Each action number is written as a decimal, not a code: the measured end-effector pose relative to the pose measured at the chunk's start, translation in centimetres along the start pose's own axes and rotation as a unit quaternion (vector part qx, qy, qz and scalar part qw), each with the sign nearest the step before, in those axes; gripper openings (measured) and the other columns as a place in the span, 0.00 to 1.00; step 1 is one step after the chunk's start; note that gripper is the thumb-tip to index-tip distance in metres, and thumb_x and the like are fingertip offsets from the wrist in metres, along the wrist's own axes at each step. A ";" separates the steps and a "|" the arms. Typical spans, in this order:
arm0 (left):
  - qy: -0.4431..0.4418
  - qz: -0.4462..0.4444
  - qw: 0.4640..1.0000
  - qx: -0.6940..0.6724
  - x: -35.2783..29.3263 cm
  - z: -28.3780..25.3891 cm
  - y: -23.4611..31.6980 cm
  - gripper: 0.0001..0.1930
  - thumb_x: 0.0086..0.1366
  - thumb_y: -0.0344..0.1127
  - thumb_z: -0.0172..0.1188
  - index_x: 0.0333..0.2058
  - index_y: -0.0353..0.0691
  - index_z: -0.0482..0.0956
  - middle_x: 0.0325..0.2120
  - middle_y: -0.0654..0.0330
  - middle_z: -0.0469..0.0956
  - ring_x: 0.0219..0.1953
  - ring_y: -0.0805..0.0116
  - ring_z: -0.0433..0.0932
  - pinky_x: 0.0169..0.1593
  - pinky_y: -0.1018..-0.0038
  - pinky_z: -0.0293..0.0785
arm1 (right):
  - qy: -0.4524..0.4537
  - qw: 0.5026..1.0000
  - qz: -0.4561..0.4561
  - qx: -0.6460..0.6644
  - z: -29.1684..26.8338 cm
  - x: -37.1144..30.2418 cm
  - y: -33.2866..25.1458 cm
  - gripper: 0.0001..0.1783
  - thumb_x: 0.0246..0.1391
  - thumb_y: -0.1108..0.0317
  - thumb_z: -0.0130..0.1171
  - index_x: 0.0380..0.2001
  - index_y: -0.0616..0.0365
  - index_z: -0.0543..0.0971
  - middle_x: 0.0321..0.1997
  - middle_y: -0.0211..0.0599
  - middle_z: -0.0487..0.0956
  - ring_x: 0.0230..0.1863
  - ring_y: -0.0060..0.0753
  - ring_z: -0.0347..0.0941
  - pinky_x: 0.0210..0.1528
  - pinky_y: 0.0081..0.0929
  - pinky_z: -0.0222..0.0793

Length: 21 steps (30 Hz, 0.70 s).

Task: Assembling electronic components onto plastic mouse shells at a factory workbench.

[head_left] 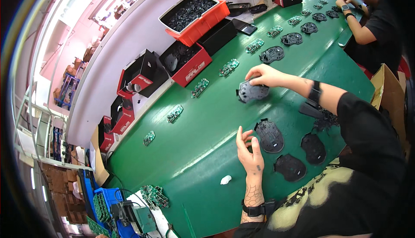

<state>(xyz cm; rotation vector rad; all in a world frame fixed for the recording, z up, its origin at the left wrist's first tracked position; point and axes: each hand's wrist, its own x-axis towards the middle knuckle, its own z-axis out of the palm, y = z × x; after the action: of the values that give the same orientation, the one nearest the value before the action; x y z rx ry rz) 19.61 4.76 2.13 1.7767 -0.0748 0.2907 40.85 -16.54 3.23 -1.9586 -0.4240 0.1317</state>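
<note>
Held above the green table is a dark grey computer mouse base shell [252,92], with the thumb and fingers of my right hand [264,76] closed on it. My left hand [250,155] is raised, its fingers apart and nothing in them. Just to its right lies another mouse base shell [269,136], inner side up. Two more black mouse shells [290,167] rest nearer to me. A row of green circuit boards [200,88] runs along the table, and beyond my right hand a row of mouse base shells [272,54] runs beside it.
An orange bin [199,24] of small black parts stands at the back, among red and black boxes [186,65]. A small pile of black parts [327,120] lies by my right forearm. A white lump [225,180] sits near my left wrist. A co-worker [375,30] works at far right.
</note>
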 end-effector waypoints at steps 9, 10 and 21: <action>-0.009 0.093 0.973 0.211 0.2 -0.6 -1.0 0.19 0.65 0.34 0.58 0.53 0.35 0.76 0.48 0.52 0.77 0.53 0.54 0.73 0.57 0.62 0.68 | 0.082 0.953 -0.059 -0.286 2.1 6.1 3.0 0.14 0.45 0.57 0.67 0.37 0.48 0.86 0.37 0.43 0.84 0.45 0.49 0.79 0.49 0.44 0.74; -0.014 0.101 0.969 0.227 0.3 -0.3 -0.8 0.17 0.64 0.33 0.58 0.51 0.36 0.78 0.49 0.51 0.77 0.54 0.52 0.72 0.59 0.60 0.66 | 0.106 0.948 -0.067 -0.292 1.8 6.1 3.7 0.14 0.45 0.57 0.67 0.36 0.47 0.86 0.37 0.44 0.84 0.44 0.51 0.79 0.49 0.46 0.74; -0.138 0.146 0.913 0.355 0.8 0.4 0.1 0.25 0.64 0.37 0.58 0.58 0.37 0.73 0.59 0.48 0.71 0.62 0.47 0.66 0.64 0.53 0.58 | -0.150 0.971 0.085 0.163 -14.9 -6.2 -14.1 0.23 0.59 0.57 0.62 0.53 0.57 0.78 0.48 0.34 0.81 0.50 0.26 0.76 0.50 0.30 0.72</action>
<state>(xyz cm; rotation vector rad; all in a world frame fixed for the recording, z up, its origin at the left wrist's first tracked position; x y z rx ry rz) 20.46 4.49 2.31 2.5301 -0.4947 0.2993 36.01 -26.46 21.58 -1.6490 -0.4014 0.5788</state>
